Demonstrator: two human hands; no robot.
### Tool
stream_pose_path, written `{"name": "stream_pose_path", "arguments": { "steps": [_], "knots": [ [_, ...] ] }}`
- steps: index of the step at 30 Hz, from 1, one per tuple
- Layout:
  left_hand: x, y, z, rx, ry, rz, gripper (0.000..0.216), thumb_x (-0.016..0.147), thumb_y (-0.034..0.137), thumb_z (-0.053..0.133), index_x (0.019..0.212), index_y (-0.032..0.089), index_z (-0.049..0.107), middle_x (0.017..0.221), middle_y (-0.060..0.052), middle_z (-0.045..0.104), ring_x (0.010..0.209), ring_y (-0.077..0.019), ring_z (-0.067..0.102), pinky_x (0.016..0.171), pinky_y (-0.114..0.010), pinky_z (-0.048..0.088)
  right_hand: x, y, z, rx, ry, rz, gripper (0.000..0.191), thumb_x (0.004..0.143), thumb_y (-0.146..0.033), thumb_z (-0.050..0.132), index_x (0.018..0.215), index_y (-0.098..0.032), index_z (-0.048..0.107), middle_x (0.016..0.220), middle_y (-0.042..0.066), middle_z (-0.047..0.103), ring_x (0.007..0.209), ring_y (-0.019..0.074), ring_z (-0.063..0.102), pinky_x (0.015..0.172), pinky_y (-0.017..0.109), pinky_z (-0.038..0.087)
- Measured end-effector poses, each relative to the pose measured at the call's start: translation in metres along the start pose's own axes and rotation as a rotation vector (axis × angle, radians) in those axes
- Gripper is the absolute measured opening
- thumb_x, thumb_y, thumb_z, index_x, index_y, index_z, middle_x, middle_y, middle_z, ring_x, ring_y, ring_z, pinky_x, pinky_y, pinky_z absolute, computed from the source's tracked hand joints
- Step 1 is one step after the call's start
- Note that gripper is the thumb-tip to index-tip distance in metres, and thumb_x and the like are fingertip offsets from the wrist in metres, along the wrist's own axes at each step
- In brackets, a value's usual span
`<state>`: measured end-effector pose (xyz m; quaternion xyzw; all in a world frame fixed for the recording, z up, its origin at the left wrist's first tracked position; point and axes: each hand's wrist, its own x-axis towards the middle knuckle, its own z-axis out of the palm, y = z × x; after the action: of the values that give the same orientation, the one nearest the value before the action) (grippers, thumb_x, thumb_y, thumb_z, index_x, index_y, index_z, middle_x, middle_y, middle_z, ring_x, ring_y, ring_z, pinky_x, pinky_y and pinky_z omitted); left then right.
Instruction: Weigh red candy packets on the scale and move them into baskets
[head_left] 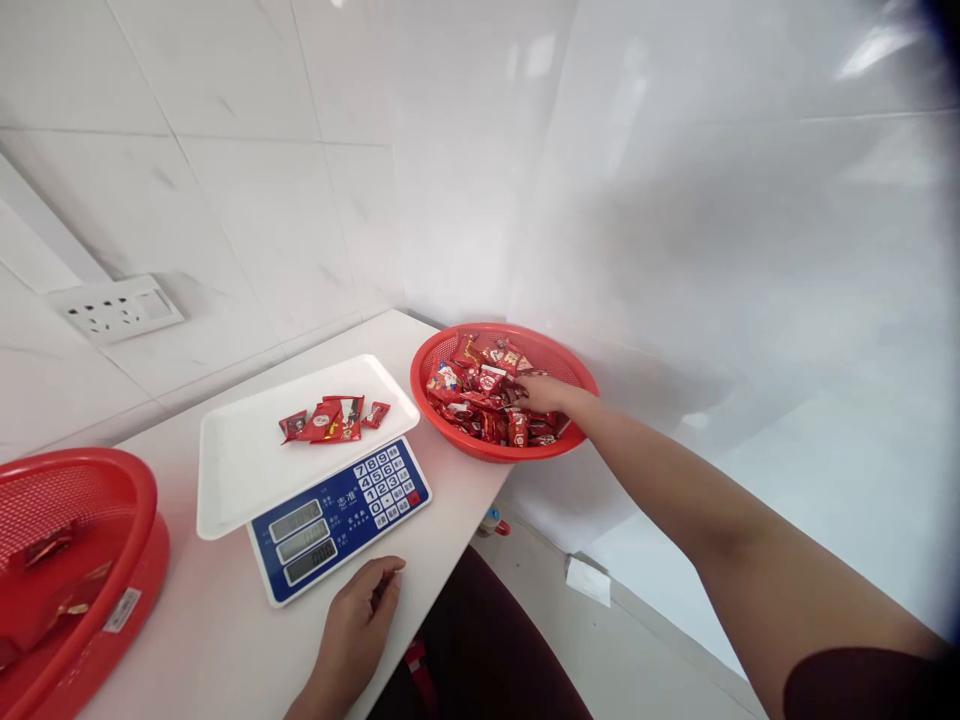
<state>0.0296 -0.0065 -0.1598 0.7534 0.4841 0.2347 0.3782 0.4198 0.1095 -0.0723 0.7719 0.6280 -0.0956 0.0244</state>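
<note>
My right hand (541, 393) reaches into a red plastic basket (577, 375) heaped with small red-wrapped snack packets (491, 380). Its fingers are bent together down among the packets; the tips are partly hidden, so what they grip cannot be made out. My left hand (364, 610) rests on the white table (217, 620), loosely closed with nothing visible in it, just in front of a digital scale (341, 525). Several red packets (337, 418) lie on the scale's white tray (240, 450). The scale has a blue panel with number keys and three small displays.
Another red basket (127, 510) with a few wrapped packets (49, 545) stands at the left, cut off by the frame. A tiled wall with a power socket (120, 308) runs behind the table. A white paper (589, 580) lies on the floor beyond the table's right edge.
</note>
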Motion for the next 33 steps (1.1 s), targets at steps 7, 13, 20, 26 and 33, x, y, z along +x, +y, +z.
{"name": "stream_pose_path", "arguments": {
  "steps": [7,13,20,26,33],
  "knots": [
    [0.0,0.0,0.002,-0.028,0.034,-0.011,0.025,0.083,0.038,0.044,0.092,0.022,0.061,0.091,-0.004,0.067,0.079,-0.018,0.063,0.07,-0.028,0.05,0.008,0.004,0.006,0.086,0.073,-0.024,0.039,0.073,-0.027,0.06,0.111,-0.018,0.056,0.117,0.012,0.057,0.101,0.0247,0.056,0.08,0.029,0.042],
    [0.0,0.007,0.008,-0.111,0.171,-0.022,0.025,0.079,0.041,0.049,0.084,0.022,0.065,0.081,-0.002,0.068,0.071,-0.0182,0.064,0.065,-0.027,0.05,0.005,0.009,0.001,0.277,0.136,-0.089,0.027,0.073,-0.009,0.051,0.095,-0.021,0.062,0.093,0.002,0.067,0.085,0.0142,0.061,0.073,0.021,0.043],
    [0.001,0.005,0.005,-0.071,0.146,-0.039,0.025,0.079,0.04,0.049,0.086,0.023,0.065,0.086,-0.002,0.069,0.075,-0.0185,0.064,0.067,-0.027,0.05,-0.003,0.014,-0.011,0.544,0.161,-0.15,0.023,0.073,-0.012,0.053,0.093,-0.018,0.063,0.088,0.001,0.069,0.078,0.013,0.062,0.07,0.021,0.046],
    [0.001,0.006,0.001,-0.017,0.106,-0.035,0.028,0.08,0.042,0.047,0.089,0.022,0.065,0.089,-0.004,0.069,0.075,-0.0192,0.065,0.067,-0.028,0.051,-0.009,0.01,-0.028,0.865,0.207,-0.189,0.035,0.087,-0.027,0.041,0.121,-0.02,0.047,0.111,0.006,0.063,0.086,0.0122,0.062,0.069,0.022,0.05],
    [0.002,0.005,0.0,-0.014,0.072,-0.029,0.028,0.078,0.041,0.049,0.089,0.022,0.065,0.088,-0.004,0.07,0.076,-0.0193,0.066,0.067,-0.027,0.052,0.002,0.024,-0.022,0.327,0.053,0.04,0.022,0.079,-0.024,0.056,0.098,-0.015,0.066,0.086,0.007,0.068,0.084,0.0216,0.062,0.074,0.028,0.046]
  ]
}}
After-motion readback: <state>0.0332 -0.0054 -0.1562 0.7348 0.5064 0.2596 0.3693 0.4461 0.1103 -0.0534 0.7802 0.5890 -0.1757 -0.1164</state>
